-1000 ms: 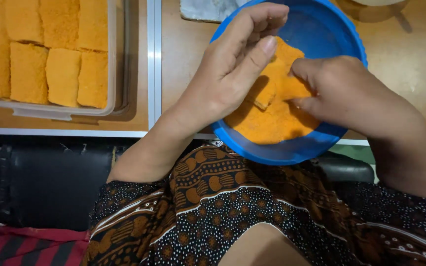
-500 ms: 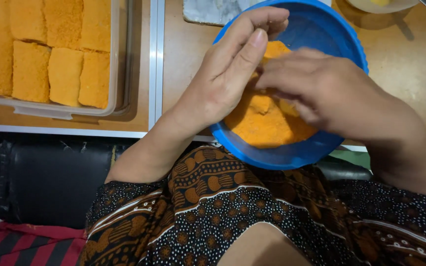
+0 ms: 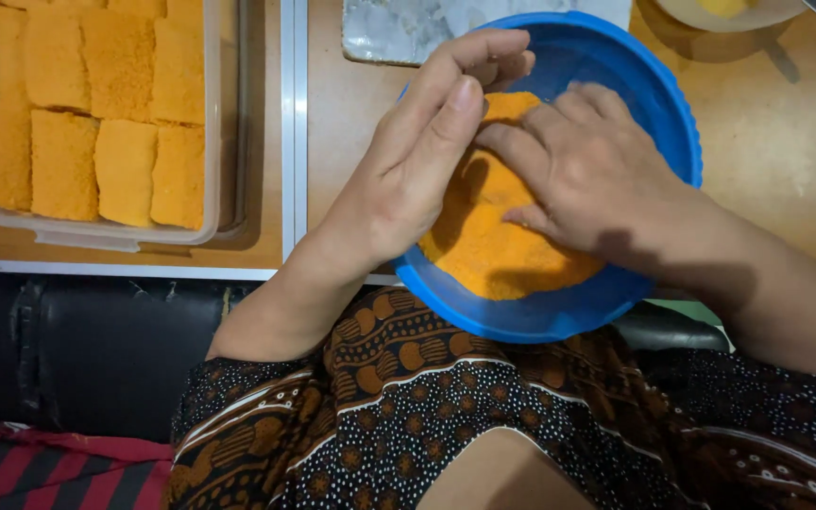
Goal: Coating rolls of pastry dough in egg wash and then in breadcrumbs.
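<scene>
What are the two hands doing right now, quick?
Left hand: open and flat, its edge against the orange crumbs in the blue bowl, holding nothing.
Right hand: open, palm down, pressing on the crumbs; anything beneath is hidden.

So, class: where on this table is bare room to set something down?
Bare wood lies right of the blue bowl, and a narrower strip between it and the clear container. The bowl is crowded: left hand and right hand cover the crumbs.

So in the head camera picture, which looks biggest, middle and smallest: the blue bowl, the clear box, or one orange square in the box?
1. Blue bowl, though it sits nearer the camera.
2. Clear box, cut off by the picture's edge, so unsure.
3. One orange square, clearly smallest.
</scene>
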